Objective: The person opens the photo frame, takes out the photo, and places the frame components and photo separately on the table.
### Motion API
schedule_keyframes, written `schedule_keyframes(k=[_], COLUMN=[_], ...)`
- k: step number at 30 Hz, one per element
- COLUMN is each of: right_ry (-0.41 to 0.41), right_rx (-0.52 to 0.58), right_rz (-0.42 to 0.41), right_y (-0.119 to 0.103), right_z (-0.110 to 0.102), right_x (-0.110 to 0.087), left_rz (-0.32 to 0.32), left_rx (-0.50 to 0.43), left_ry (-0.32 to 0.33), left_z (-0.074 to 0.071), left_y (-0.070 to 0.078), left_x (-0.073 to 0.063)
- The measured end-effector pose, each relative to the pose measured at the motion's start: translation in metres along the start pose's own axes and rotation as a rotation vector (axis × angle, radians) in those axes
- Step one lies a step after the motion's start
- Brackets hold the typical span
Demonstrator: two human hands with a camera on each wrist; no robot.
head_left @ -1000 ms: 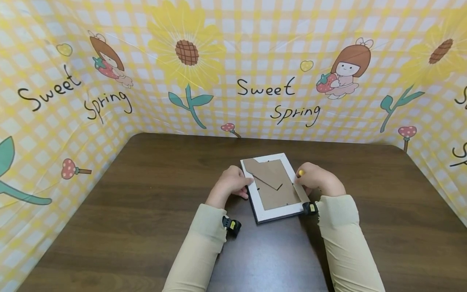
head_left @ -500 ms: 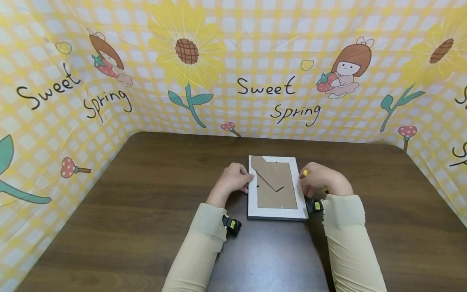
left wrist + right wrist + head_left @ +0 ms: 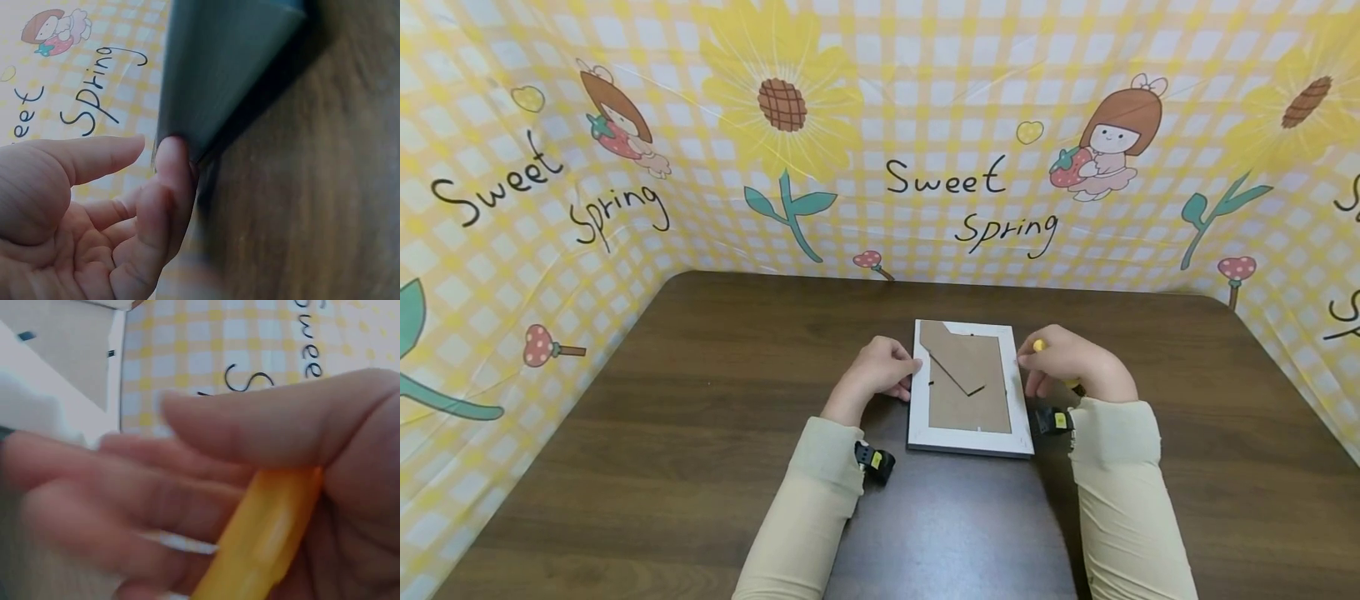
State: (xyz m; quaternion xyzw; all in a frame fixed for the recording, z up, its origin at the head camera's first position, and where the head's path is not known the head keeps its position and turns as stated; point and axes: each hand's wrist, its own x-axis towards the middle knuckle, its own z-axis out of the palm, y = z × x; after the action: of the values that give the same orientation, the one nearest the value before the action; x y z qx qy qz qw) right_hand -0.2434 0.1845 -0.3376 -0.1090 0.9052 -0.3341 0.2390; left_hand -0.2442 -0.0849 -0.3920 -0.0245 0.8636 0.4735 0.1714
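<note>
A white picture frame (image 3: pixel 968 440) lies back side up on the table, its brown backing board (image 3: pixel 951 412) showing. Folded flat on that board is a brown stand (image 3: pixel 966 358) with a dark slanting edge. My left hand (image 3: pixel 874 368) pinches the frame's left side, thumb at the white border. The left wrist view has the index fingertip against the frame's dark side wall (image 3: pixel 219 62). Beside the right border is my right hand (image 3: pixel 1078 365), fingertips right at the edge. It holds a yellow-handled tool (image 3: pixel 259 534) between thumb and palm; the tool's working end is hidden.
The dark wooden table (image 3: pixel 715 400) extends on both sides of the frame. Behind it hangs a yellow checked cloth (image 3: pixel 925 100) printed with flowers and lettering, which also covers the left and right sides. Black camera straps (image 3: pixel 876 463) circle the wrists.
The frame has turned clockwise and now lies nearly square to me. My right hand, still with the yellow tool, has moved slightly right, away from the border. The left hand has barely moved.
</note>
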Motion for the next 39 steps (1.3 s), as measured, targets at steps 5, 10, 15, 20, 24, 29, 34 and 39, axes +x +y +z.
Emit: schedule_keyframes(k=[5,10,15,20,24,29,34,39], right_ry=[0.227,0.421,0.409,0.308,0.335,0.396,0.398,0.383], right_rx=[0.216,0.729,1.177,1.371,1.482,1.691,1.811,1.836], right_rz=[-0.129,-0.321,-0.473,-0.441,-0.418,-0.345,-0.319,-0.339], right_y=[-0.008,-0.020,-0.027,-0.034,-0.038,-0.033,-0.030,-0.026], right_z=[-0.005,-0.003,0.005,0.019,0.032,0.048,0.061,0.066], right_x=[-0.003,-0.002,-0.001,0.008,0.022,0.035,0.043,0.045], left_rz=[-0.019,-0.021,-0.008,0.008,0.009,0.016,0.005,0.004], left_rx=[-0.035,-0.041,-0.053,-0.075,-0.081,-0.056,-0.038,-0.007], left_ry=[-0.006,-0.001,-0.009,-0.043,-0.036,-0.030,-0.041,-0.051], left_z=[-0.001,-0.003,-0.003,0.000,-0.003,-0.001,-0.001,-0.001], left_y=[-0.001,0.000,0.001,-0.001,-0.001,-0.002,-0.002,-0.001], left_x=[-0.001,-0.001,-0.002,-0.003,-0.003,-0.001,-0.004,-0.005])
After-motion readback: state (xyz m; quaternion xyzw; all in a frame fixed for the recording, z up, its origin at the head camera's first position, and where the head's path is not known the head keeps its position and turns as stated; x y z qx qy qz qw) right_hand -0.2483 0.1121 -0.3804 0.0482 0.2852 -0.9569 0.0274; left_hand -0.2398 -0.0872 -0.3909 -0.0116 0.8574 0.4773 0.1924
